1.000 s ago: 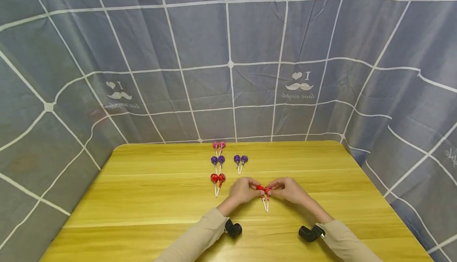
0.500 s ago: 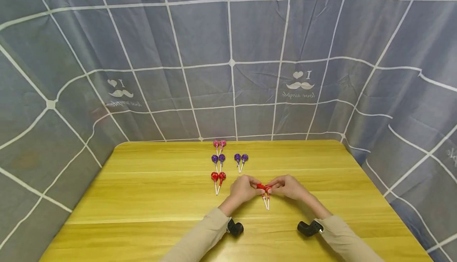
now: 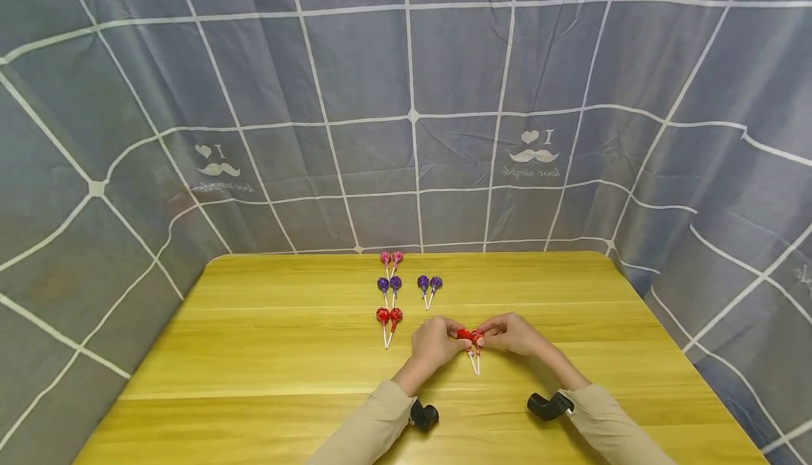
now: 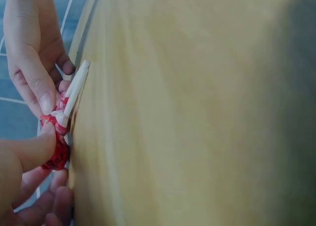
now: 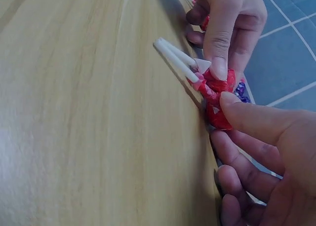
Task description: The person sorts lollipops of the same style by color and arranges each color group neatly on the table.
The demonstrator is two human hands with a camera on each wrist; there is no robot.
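Two red-wrapped lollipops are held side by side at the front centre-right, heads together and white sticks pointing toward me. My left hand (image 3: 434, 344) pinches the left red lollipop (image 3: 464, 335) by its head between thumb and fingers. From the other side, my right hand (image 3: 515, 335) pinches the right red lollipop (image 5: 217, 114) the same way. Both white sticks (image 5: 175, 58) converge at their ends in the right wrist view. In the left wrist view, the fingers cover part of the red wrappers (image 4: 58, 154).
Left of the hands lie a red pair of lollipops (image 3: 390, 315), a purple pair (image 3: 390, 283) and a pink pair (image 3: 391, 258) in a column. Another purple pair (image 3: 429, 282) lies behind the hands. A grey checked curtain (image 3: 355, 155) surrounds the wooden table (image 3: 266, 359).
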